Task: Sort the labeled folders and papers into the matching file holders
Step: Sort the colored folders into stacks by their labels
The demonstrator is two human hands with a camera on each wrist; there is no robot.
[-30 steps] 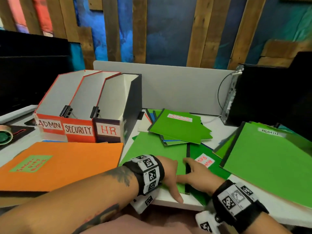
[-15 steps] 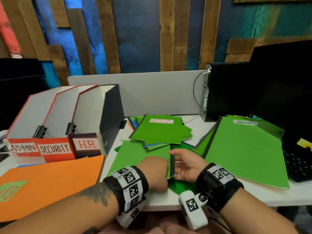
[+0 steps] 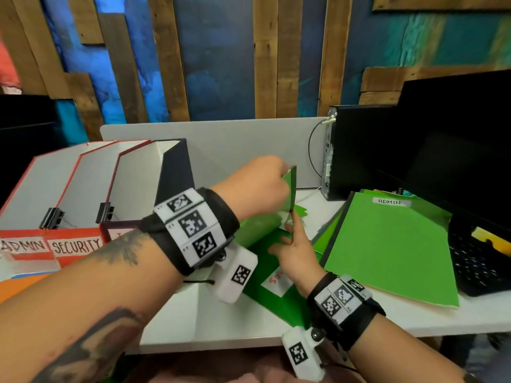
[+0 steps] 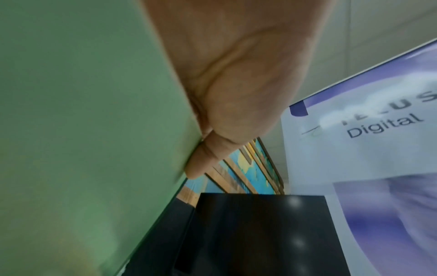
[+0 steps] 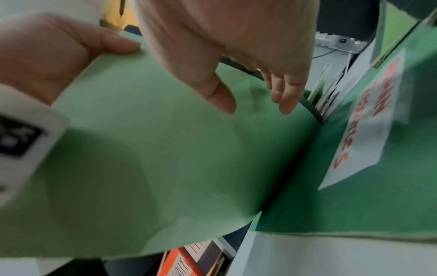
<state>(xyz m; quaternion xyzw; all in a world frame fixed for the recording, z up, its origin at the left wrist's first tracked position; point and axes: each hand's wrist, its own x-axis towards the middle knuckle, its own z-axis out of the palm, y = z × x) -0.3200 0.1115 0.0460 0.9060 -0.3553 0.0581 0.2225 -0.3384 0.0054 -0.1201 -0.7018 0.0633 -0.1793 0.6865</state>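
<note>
My left hand (image 3: 260, 186) grips the edge of a light green folder (image 3: 289, 186) and holds it raised and bent above the desk. In the left wrist view the thumb (image 4: 224, 93) presses on the folder (image 4: 94, 130). My right hand (image 3: 293, 250) is open, its straight fingers touching the folder's black spine; in the right wrist view that hand (image 5: 248, 65) hovers over the green cover (image 5: 177, 158). Under it lies a dark green folder (image 3: 262, 299) with a red-lettered white label. Holders marked ADMIN (image 3: 23, 246) and SECURITY (image 3: 76, 246) stand at the left beside a third holder (image 3: 135, 183), whose label my wrist hides.
A large green folder labelled ADMIN (image 3: 387, 244) lies at the right, over other folders. Behind it stand a black computer tower (image 3: 359, 150) and a monitor (image 3: 456, 147), with a keyboard (image 3: 475, 266) at the right edge. An orange folder (image 3: 16, 286) lies at the front left. A grey divider (image 3: 235, 145) backs the desk.
My left hand has lifted the light green folder off the desk and raised it toward the holders. My right hand has moved up to its spine, uncovering the dark green folder.
</note>
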